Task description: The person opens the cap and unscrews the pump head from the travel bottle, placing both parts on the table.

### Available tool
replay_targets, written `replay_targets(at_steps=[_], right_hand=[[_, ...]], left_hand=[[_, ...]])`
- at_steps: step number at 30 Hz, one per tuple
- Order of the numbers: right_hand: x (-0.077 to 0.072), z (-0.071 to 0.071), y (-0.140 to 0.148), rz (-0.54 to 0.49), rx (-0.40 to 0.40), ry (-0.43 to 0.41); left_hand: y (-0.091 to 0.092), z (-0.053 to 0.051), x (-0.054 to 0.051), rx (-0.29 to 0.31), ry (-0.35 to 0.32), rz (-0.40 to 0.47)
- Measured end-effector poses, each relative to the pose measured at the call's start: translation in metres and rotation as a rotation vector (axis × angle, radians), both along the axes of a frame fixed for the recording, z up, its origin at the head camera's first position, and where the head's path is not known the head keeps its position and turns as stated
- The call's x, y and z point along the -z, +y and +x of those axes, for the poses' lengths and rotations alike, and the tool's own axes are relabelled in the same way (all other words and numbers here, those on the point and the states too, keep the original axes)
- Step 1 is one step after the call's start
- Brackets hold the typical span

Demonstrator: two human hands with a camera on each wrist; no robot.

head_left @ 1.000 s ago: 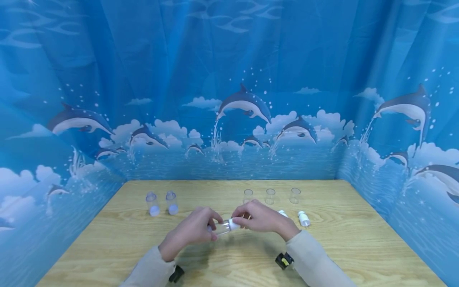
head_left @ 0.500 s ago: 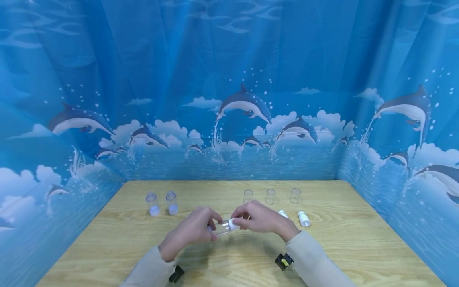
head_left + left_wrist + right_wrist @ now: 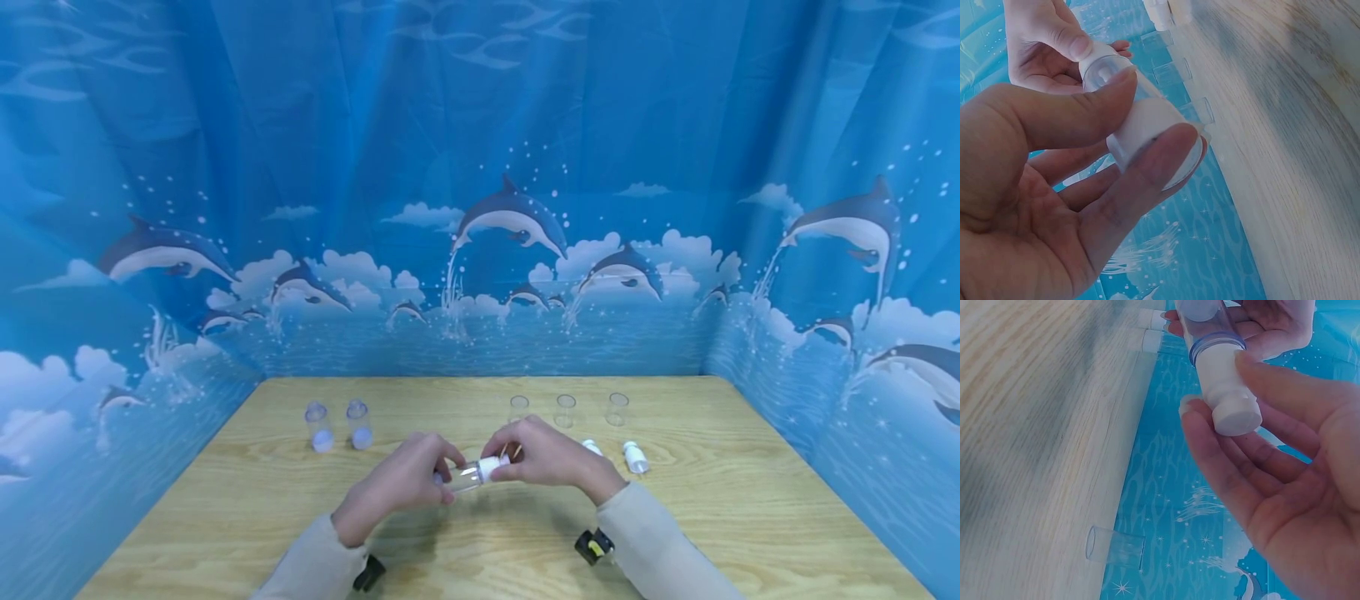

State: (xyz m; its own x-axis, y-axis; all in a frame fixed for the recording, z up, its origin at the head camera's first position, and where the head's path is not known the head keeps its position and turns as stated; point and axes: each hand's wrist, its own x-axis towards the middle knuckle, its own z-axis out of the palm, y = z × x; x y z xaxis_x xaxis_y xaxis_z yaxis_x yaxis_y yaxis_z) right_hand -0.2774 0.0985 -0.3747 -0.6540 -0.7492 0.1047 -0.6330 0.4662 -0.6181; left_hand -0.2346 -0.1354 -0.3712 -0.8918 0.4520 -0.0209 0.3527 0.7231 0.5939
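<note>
A clear bottle [image 3: 463,478] with a whitish base is held tilted above the table, seen close up in the left wrist view. My left hand [image 3: 408,472] grips its lower end between thumb and fingers. A white pump top [image 3: 1222,381] sits on the bottle's neck, against the bluish clear collar. My right hand [image 3: 542,454] holds this top, its thumb [image 3: 1266,372] on one side and its forefinger [image 3: 1200,434] along the other. How tightly the top sits on the neck cannot be told.
Two clear bottles [image 3: 319,428] stand at the back left. Three clear cylindrical caps [image 3: 617,409] stand at the back right. Nearer lie a white pump top [image 3: 636,457] and another white piece [image 3: 592,447], partly behind the right wrist. A blue dolphin-print curtain [image 3: 480,333] borders the table.
The right fingers have shifted on the white pump top and spread a little, so more of it shows. The left hand and the bottle stay where they were.
</note>
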Motion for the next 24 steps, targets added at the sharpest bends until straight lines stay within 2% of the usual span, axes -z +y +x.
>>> replay_targets(at_steps=[24], right_hand=[[0.0026,-0.0004,-0.0002,-0.039,0.022,0.036]], left_hand=[[-0.0002,0.0003,0.0004,-0.012,-0.004,0.014]])
